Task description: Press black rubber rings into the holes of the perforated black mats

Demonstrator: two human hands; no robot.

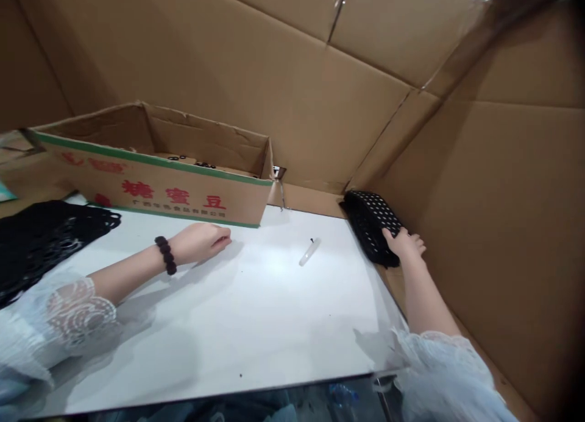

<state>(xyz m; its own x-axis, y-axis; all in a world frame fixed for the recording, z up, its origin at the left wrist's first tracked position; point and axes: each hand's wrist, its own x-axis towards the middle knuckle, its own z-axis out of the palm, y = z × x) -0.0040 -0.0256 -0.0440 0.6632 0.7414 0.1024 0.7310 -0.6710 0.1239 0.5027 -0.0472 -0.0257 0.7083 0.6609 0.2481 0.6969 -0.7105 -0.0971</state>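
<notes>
My left hand (201,242) is closed above the white table (274,324), in front of the long cardboard box; whether its curled fingers hold something is hidden. At the right edge of the table lies a black fabric bundle with white dots (372,224). My right hand (406,245) rests on the bundle's right side with its fingers spread. Between my hands a small whitish translucent tool with a dark tip (309,252) lies on the table.
The open cardboard box (196,193) with red lettering stands at the back left, with small black pieces (204,164) inside. Black lacy fabric (50,239) lies at the left. Tall cardboard walls (283,75) enclose the back and right side.
</notes>
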